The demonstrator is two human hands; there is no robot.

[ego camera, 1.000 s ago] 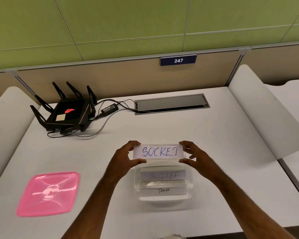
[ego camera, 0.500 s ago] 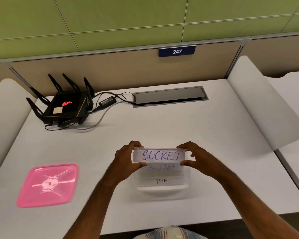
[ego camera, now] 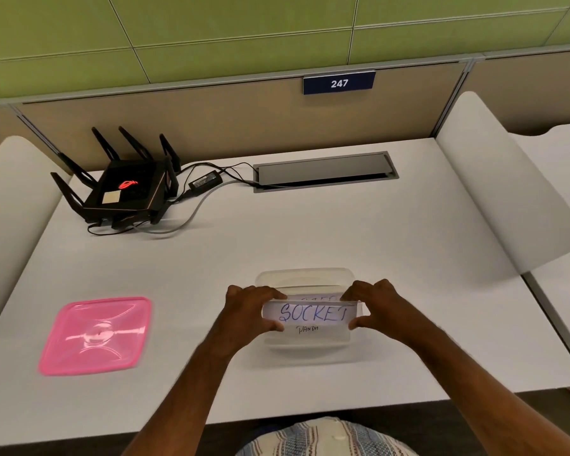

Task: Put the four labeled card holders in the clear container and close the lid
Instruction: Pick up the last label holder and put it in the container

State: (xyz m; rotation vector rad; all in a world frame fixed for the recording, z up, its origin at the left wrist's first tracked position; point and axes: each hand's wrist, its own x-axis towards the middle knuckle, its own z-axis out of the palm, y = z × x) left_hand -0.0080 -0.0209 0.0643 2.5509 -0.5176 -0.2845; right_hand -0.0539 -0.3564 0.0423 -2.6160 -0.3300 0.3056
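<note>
A clear container [ego camera: 305,274] stands open on the white desk, near its front edge. Over its middle I hold a card holder labelled SOCKET [ego camera: 311,313] by both ends. My left hand [ego camera: 249,311] pinches its left end and my right hand [ego camera: 377,304] pinches its right end. Beneath it, inside the container, lie other holders: one marked PANDA [ego camera: 307,329] shows below, and the top edge of another [ego camera: 313,297] shows behind. The pink lid [ego camera: 96,335] lies flat on the desk to the left, apart from the container.
A black router with antennas [ego camera: 122,189] and its cables sit at the back left. A grey cable hatch [ego camera: 324,171] is set into the desk at the back centre. White side panels [ego camera: 507,192] flank the desk. A sign reads 247 [ego camera: 339,83].
Both hands have lowered the SOCKET holder from above the container's far rim down into its opening, over the holders inside. The camera view shifted slightly.
</note>
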